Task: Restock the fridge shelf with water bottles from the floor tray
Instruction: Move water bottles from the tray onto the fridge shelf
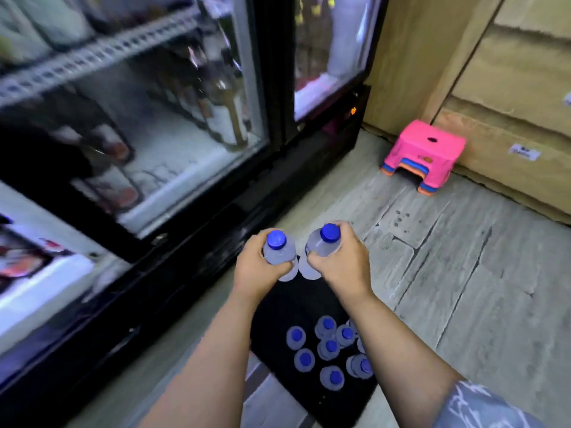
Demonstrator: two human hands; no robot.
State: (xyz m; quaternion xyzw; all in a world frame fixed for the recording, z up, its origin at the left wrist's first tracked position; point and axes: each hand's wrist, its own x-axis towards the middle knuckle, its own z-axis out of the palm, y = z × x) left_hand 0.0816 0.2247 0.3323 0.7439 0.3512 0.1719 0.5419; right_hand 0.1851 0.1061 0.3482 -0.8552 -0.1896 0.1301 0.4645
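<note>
My left hand [258, 267] grips a clear water bottle with a blue cap [277, 239], held upright above the floor. Beside it my right hand [343, 261] grips a second blue-capped bottle [330, 233]; the two bottles almost touch. Below my forearms a black tray [287, 304] lies on the floor with several more blue-capped bottles [331, 346] standing in it. The fridge [173, 168] stands to the left, with a frosty lower shelf and dark bottles behind its glass.
A pink plastic stool [425, 152] stands on the floor at the back right, against stacked cardboard boxes [506, 97]. A second glass door [327, 54] of the fridge is shut. Grey stone-pattern floor [463, 273] stretches to the right.
</note>
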